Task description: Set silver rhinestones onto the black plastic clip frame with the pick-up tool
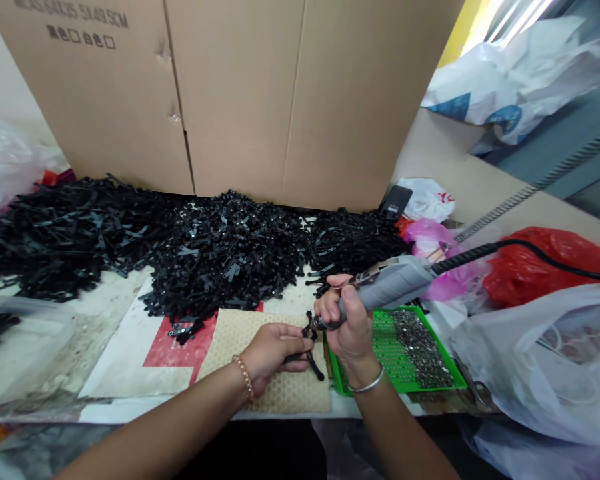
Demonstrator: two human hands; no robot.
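Observation:
My left hand pinches small black plastic arms over a tan honeycomb-patterned mat. Wrapped round a grey electric screwdriver is my right hand. The tool tilts down to the left, and its tip meets the black parts at my left fingertips; the exact contact point is too small to make out. Just right of the mat lies a green tray with many small metal screws heaped along its right side.
Behind the mat spread piles of black parts, backed by a tall cardboard box. A coiled spring and black cable run from the screwdriver to the right. Plastic bags crowd the right; a clear bin stands left.

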